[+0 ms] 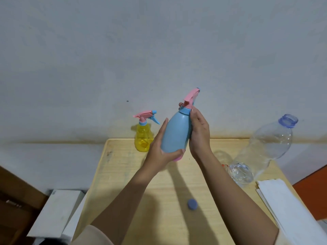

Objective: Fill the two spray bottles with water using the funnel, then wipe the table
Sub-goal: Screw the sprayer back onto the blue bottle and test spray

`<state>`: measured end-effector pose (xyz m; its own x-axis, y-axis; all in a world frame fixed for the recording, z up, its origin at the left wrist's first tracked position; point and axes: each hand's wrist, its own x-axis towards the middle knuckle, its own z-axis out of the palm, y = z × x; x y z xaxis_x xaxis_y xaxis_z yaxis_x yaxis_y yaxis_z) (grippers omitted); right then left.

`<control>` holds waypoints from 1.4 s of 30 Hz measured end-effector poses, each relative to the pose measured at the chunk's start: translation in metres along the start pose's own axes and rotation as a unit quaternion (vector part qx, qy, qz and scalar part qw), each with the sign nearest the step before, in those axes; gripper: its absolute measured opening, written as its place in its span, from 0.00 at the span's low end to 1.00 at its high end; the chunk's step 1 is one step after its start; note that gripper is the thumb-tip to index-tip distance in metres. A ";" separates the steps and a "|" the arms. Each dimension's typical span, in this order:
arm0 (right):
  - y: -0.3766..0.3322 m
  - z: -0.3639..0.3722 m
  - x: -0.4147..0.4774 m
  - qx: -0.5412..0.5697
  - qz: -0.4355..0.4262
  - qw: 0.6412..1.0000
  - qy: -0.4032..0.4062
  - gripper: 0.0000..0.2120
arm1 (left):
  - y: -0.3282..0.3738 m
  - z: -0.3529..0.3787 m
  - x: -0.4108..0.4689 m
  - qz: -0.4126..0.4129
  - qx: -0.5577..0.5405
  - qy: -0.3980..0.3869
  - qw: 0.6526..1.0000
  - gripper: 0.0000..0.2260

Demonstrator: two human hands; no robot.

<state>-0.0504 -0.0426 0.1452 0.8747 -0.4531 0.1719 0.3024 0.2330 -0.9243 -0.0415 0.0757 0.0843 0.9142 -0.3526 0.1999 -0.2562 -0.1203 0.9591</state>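
I hold a light blue spray bottle [177, 133] with a pink trigger head tilted above the wooden table [127, 174]. My left hand [159, 151] grips its lower body, thumb across the base. My right hand [199, 131] wraps the neck, fingers curled around the blue collar below the spray head. A yellow spray bottle [143, 137] with a pink and blue head stands at the table's back edge, left of my hands. A large clear water bottle [265, 147], uncapped, stands at the right. A clear funnel-like piece [240, 172] lies at its foot.
A blue bottle cap [192, 204] lies on the table between my forearms. White folded paper or cloth [286, 206] sits at the table's right edge. A white box [58, 209] stands left of the table. A grey wall rises behind.
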 end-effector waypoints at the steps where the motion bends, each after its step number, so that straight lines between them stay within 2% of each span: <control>1: -0.003 0.002 0.001 0.008 0.005 1.000 0.000 0.13 | 0.003 -0.002 0.001 0.005 0.005 0.005 1.000 0.45; 6: -0.016 0.010 -0.001 0.000 -0.029 1.000 -0.008 0.11 | 0.014 -0.005 0.004 0.016 0.006 0.011 1.000 0.45; 10: -0.022 0.013 -0.004 -0.018 -0.036 0.999 -0.013 0.05 | 0.018 -0.004 0.004 0.023 0.002 0.012 1.000 0.44; 13: -0.026 0.011 -0.005 0.002 -0.015 1.000 -0.017 0.13 | 0.023 -0.003 0.003 0.035 0.004 0.016 0.999 0.44; 17: -0.033 0.009 -0.006 0.028 -0.011 0.999 -0.025 0.08 | 0.026 -0.002 0.000 0.045 -0.014 0.017 0.999 0.43; 23: -0.043 -0.001 -0.009 0.029 0.000 0.997 -0.075 0.14 | 0.032 0.001 -0.005 0.054 -0.026 0.012 0.998 0.43; 27: -0.049 -0.002 -0.009 0.052 0.014 0.997 -0.054 0.19 | 0.038 0.002 -0.007 0.061 -0.026 0.013 0.998 0.43; 31: -0.052 -0.002 -0.011 0.038 0.017 0.997 -0.061 0.14 | 0.038 0.003 -0.008 0.066 -0.028 0.010 0.997 0.43; 35: -0.050 0.000 -0.013 0.024 0.015 0.999 -0.032 0.16 | 0.037 0.005 -0.009 0.059 -0.018 0.007 0.998 0.43; 38: -0.049 -0.002 -0.015 -0.002 0.016 0.998 -0.055 0.11 | 0.036 0.005 -0.009 0.055 -0.012 0.009 0.998 0.43; 42: -0.046 0.000 -0.014 -0.063 -0.034 0.997 -0.001 0.10 | 0.034 0.010 -0.011 0.048 0.018 0.032 0.998 0.44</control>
<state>-0.0763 -0.0465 0.1851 0.8541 -0.4633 0.2364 0.3118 0.0922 -0.9457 -0.0638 0.0664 0.1131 0.9022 -0.3050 0.3049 -0.3548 -0.1230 0.9268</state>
